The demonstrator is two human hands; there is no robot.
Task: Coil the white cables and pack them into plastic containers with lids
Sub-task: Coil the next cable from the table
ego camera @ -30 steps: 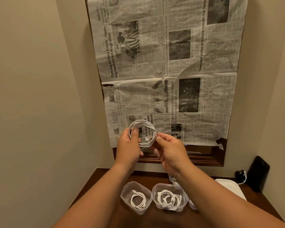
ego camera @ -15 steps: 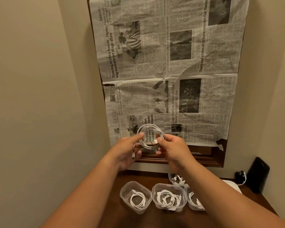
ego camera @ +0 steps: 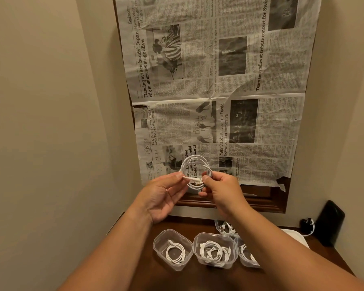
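A coiled white cable (ego camera: 194, 164) hangs in the air in front of the newspaper. My left hand (ego camera: 164, 196) pinches the cable's end near its plug on the coil's left side. My right hand (ego camera: 221, 193) grips the coil's lower right side. Below on the dark wooden table (ego camera: 198, 278) stand several clear plastic containers without lids: a left one (ego camera: 172, 248) and a middle one (ego camera: 215, 249) each hold coiled white cables. Another container (ego camera: 245, 256) and a rear one (ego camera: 225, 227) are partly hidden by my right forearm.
Newspaper sheets (ego camera: 219, 80) cover a wood-framed panel on the back wall. A black device (ego camera: 330, 222) leans in the right corner beside a black plug with a white cord (ego camera: 307, 226). A white flat object (ego camera: 296, 238) lies on the table's right side. Beige walls close in on both sides.
Both hands with the coil have shifted slightly right. My left hand has left the coil's rim and now pinches the cable end by the plug.
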